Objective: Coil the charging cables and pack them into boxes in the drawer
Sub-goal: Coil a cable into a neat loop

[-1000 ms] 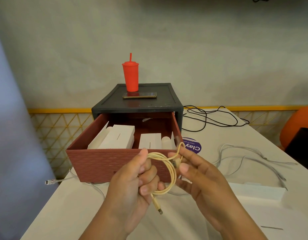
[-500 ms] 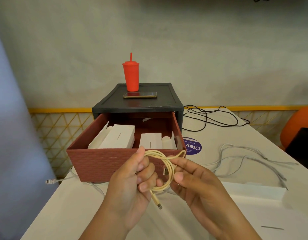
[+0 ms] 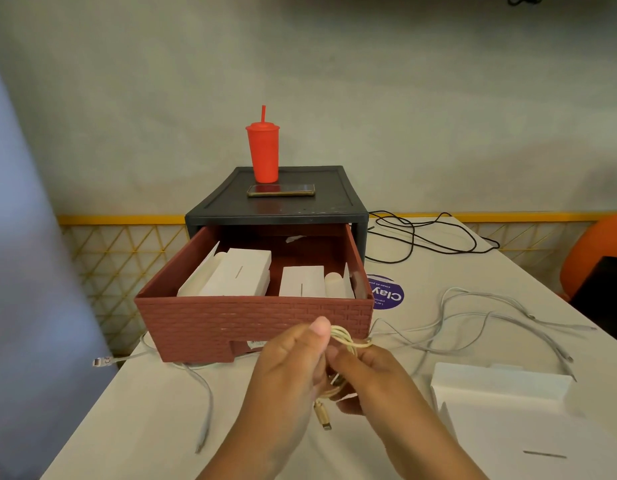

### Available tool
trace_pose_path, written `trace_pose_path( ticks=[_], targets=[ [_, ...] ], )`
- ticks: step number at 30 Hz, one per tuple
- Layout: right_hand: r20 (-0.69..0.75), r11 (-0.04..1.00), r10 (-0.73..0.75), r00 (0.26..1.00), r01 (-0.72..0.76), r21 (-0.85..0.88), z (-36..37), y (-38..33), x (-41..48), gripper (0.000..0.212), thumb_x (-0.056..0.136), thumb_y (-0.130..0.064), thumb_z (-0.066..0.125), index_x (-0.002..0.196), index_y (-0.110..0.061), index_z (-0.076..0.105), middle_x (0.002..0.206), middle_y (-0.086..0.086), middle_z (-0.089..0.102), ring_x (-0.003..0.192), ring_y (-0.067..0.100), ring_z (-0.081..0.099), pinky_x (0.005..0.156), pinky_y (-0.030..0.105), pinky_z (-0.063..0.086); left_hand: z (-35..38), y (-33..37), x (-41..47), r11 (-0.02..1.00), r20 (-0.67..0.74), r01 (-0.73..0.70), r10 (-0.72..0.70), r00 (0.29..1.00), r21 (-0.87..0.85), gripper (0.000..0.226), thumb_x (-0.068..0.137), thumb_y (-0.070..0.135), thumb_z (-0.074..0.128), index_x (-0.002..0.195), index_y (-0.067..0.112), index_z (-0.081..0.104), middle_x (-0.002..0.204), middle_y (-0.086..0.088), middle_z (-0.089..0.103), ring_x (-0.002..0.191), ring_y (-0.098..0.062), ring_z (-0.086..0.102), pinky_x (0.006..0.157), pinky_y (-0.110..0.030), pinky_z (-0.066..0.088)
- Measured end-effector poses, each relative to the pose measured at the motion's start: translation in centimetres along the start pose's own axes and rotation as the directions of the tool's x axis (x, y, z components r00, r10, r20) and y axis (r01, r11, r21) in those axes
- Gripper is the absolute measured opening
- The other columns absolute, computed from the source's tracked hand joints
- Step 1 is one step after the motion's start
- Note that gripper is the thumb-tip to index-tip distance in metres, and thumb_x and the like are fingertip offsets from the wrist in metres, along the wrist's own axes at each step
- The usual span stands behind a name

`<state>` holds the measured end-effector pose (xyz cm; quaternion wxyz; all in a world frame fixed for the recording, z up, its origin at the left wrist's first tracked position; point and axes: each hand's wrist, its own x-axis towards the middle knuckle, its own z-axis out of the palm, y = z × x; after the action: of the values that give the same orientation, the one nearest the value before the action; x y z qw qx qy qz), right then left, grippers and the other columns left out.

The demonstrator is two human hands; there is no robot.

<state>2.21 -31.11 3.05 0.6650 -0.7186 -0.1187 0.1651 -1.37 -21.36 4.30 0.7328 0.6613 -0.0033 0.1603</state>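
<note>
My left hand and my right hand both grip a cream coiled cable just in front of the drawer. Its gold plug hangs below the hands. The red-brown drawer stands pulled out of a black cabinet. Inside it lie white boxes, one on the left and one on the right. An open white box sits on the table at the right. Loose white cables sprawl on the table behind that box.
A red tumbler and a phone rest on the cabinet top. Black cables lie behind at the right. Another white cable trails left of my hands, its plug over the table's left edge. A purple sticker marks the table.
The coil has been drawn tighter and smaller between my hands. Both hands have closed together and dropped lower in front of the drawer.
</note>
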Motion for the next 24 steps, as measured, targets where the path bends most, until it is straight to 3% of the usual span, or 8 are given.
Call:
trace_pose_path(
  ticks=[2, 5, 10, 15, 18, 20, 24],
  targets=[
    [0.038, 0.998, 0.051, 0.998, -0.053, 0.039, 0.0, 0.1, 0.0, 0.030, 0.091, -0.010, 0.049, 0.063, -0.018, 0.059, 0.059, -0.002, 0.060, 0.051, 0.007, 0.053, 0.051, 0.017, 0.044, 0.3, 0.4, -0.3, 1.000, 0.011, 0.000, 0.000, 1.000, -0.008, 0.053, 0.088, 0.027, 0.041, 0.037, 0.018, 0.052, 0.036, 0.007, 0.035, 0.035, -0.001, 0.035, 0.041, -0.009, 0.032],
    [0.057, 0.998, 0.052, 0.997, -0.054, 0.029, 0.0, 0.3, -0.1, 0.020, 0.090, -0.008, 0.052, 0.077, -0.016, 0.064, 0.059, -0.005, 0.063, 0.047, 0.006, 0.054, 0.049, 0.018, 0.045, 0.2, 0.3, -0.1, 0.998, -0.022, 0.029, -0.030, 0.999, -0.047, 0.059, 0.093, 0.014, 0.039, 0.035, 0.014, 0.050, 0.034, 0.006, 0.035, 0.032, -0.001, 0.037, 0.040, -0.009, 0.035],
    [0.002, 0.999, -0.018, 1.000, 0.018, -0.040, -0.4, 0.0, -0.6, 0.017, 0.087, -0.010, 0.058, 0.074, -0.016, 0.067, 0.052, -0.001, 0.061, 0.042, 0.008, 0.054, 0.045, 0.019, 0.047, -0.2, -0.8, 0.4, 0.997, -0.102, 0.045, -0.051, 0.993, -0.062, 0.043, 0.093, 0.020, 0.042, 0.051, 0.013, 0.035, 0.043, 0.004, 0.024, 0.035, -0.003, 0.026, 0.040, -0.010, 0.037],
    [0.025, 0.998, -0.018, 1.000, 0.020, -0.062, -0.3, 0.0, -0.8, 0.020, 0.089, -0.007, 0.052, 0.080, -0.020, 0.065, 0.047, 0.004, 0.060, 0.036, 0.012, 0.050, 0.040, 0.020, 0.042, -0.1, -1.3, 0.3, 1.000, -0.085, 0.023, -0.024, 0.996, -0.017, 0.050, 0.089, 0.026, 0.043, 0.040, 0.023, 0.052, 0.043, 0.006, 0.028, 0.037, -0.002, 0.033, 0.045, -0.015, 0.041],
    [0.051, 1.000, -0.031, 0.998, 0.031, 0.004, -0.1, 0.1, -1.0, 0.023, 0.088, -0.002, 0.054, 0.091, -0.022, 0.065, 0.045, 0.005, 0.058, 0.034, 0.011, 0.047, 0.038, 0.019, 0.039, -0.2, -1.4, 0.3, 1.000, -0.120, 0.009, -0.010, 0.993, -0.008, 0.048, 0.086, 0.030, 0.044, 0.040, 0.025, 0.052, 0.043, 0.006, 0.027, 0.037, -0.005, 0.032, 0.045, -0.018, 0.042],
    [0.074, 0.998, -0.032, 0.997, 0.028, 0.057, -0.1, 0.2, -1.4, 0.036, 0.086, 0.001, 0.057, 0.099, -0.033, 0.061, 0.043, 0.005, 0.057, 0.031, 0.010, 0.044, 0.037, 0.018, 0.037, -0.8, -1.4, 0.8, 1.000, -0.197, -0.008, 0.010, 0.980, 0.010, 0.048, 0.087, 0.034, 0.044, 0.040, 0.024, 0.048, 0.043, 0.008, 0.028, 0.039, -0.005, 0.030, 0.048, -0.021, 0.039],
    [0.199, 0.999, -0.032, 0.979, 0.030, 0.013, -0.7, 0.2, -2.3, 0.050, 0.083, 0.003, 0.060, 0.100, -0.043, 0.056, 0.040, 0.000, 0.054, 0.029, 0.007, 0.041, 0.035, 0.016, 0.034, -2.8, -1.4, 2.3, 0.971, -0.321, 0.025, -0.103, 0.941, -0.238, 0.042, 0.094, 0.028, 0.043, 0.055, 0.016, 0.033, 0.042, 0.007, 0.024, 0.036, -0.007, 0.022, 0.054, -0.030, 0.032]
  ],
)
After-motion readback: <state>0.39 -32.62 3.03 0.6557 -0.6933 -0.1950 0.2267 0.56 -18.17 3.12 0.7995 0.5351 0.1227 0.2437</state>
